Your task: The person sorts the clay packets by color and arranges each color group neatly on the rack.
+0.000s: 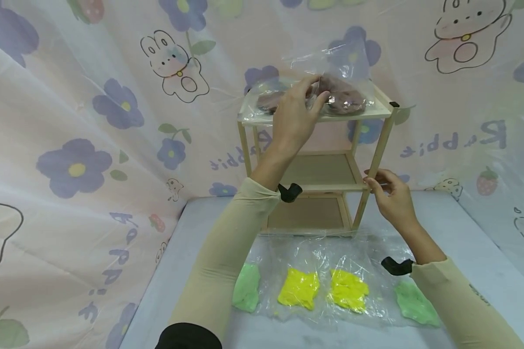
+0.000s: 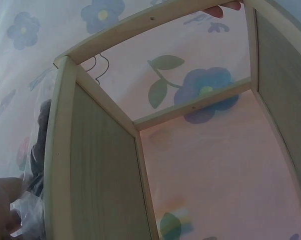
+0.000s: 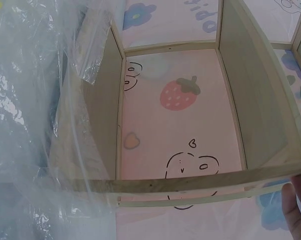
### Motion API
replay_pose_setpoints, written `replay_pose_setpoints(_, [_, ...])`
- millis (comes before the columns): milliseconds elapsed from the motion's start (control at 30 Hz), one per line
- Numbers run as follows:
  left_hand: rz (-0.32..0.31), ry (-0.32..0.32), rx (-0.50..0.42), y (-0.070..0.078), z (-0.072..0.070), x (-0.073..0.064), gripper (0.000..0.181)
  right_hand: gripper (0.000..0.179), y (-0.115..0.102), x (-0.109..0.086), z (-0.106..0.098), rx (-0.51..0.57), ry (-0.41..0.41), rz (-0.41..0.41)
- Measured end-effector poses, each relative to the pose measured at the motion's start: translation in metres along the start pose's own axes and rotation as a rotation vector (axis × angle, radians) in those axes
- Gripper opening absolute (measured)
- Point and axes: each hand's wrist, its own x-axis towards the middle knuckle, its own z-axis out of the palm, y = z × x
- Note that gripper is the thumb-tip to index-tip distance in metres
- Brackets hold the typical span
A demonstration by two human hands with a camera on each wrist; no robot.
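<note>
A small three-tier wooden shelf (image 1: 320, 187) stands at the back of the table. On its top tier lie clear plastic bags holding brown lumps. My left hand (image 1: 294, 116) pinches one bag (image 1: 347, 102) between thumb and fingers; in the left wrist view, its fingers (image 2: 8, 187) touch the crinkled plastic beside the top board. My right hand (image 1: 393, 198) grips the shelf's right front post (image 1: 382, 145) at the middle tier. The right wrist view shows that hand (image 3: 298, 210) at the frame's edge. The middle and bottom tiers hold nothing visible.
In front of the shelf, clear plastic bags lie flat on the white table (image 1: 157, 291). They contain yellow pieces (image 1: 299, 288) in the middle and light green pieces (image 1: 416, 301) at both sides. A printed cloth (image 1: 227, 43) hangs behind and to the sides.
</note>
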Motion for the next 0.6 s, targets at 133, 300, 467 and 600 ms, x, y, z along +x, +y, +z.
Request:
replay_pose_setpoints(133, [-0.014,-0.055,0.113,0.0009,0.0,0.0011,0.052,0.022,-0.0022,0.0002,-0.0006,-0.007,0.003,-0.001])
replay_pose_setpoints(300, [-0.011,-0.157,0.292,0.0032,-0.0002,0.0011,0.069,0.022,-0.0021,-0.0006,-0.0012,-0.011,-0.006,0.008])
replay_pose_setpoints(467, [-0.015,-0.209,0.374,0.0045,-0.0004,0.0003,0.085,0.023,0.0002,-0.001,-0.0012,-0.009,-0.013,0.014])
replay_pose_setpoints(600, [-0.033,-0.166,0.342,0.0043,0.0014,-0.0014,0.088,0.022,0.002,-0.0006,-0.0006,0.004,-0.014,0.009])
